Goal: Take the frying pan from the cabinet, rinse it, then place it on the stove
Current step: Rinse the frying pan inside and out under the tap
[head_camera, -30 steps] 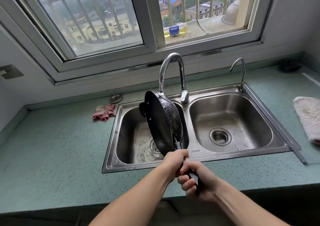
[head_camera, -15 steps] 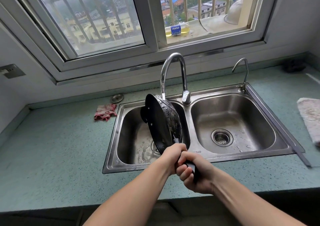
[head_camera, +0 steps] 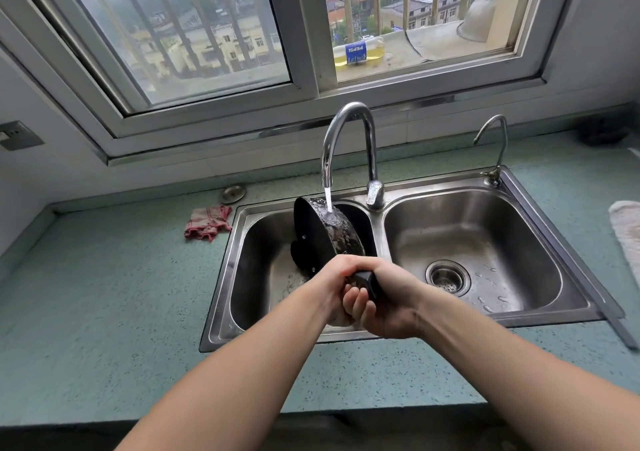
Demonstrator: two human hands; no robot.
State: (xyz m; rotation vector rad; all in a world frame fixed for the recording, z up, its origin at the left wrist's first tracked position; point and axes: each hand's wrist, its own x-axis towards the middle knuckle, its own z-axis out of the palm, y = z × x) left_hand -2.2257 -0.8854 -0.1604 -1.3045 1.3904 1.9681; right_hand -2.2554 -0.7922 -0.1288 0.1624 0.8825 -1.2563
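Note:
A black frying pan (head_camera: 323,234) stands on edge over the left basin of the steel double sink (head_camera: 375,336), its wet inner face turned right. Water runs from the tall chrome faucet (head_camera: 349,139) onto the pan's upper rim. Both hands grip the pan's black handle (head_camera: 365,279): my left hand (head_camera: 337,277) is closed around it nearer the pan, and my right hand (head_camera: 384,303) wraps the handle's end. The stove and the cabinet are out of view.
A pink cloth (head_camera: 207,222) lies on the green speckled counter (head_camera: 104,295) left of the sink, near a small metal cap (head_camera: 233,192). A thin second tap (head_camera: 493,149) stands behind the right basin. A pale towel (head_camera: 627,236) sits at the right edge. The window is close behind.
The pan has dropped lower into the left basin and moved under the spout, so the stream now hits its upper rim. Both hands moved forward over the sink with it.

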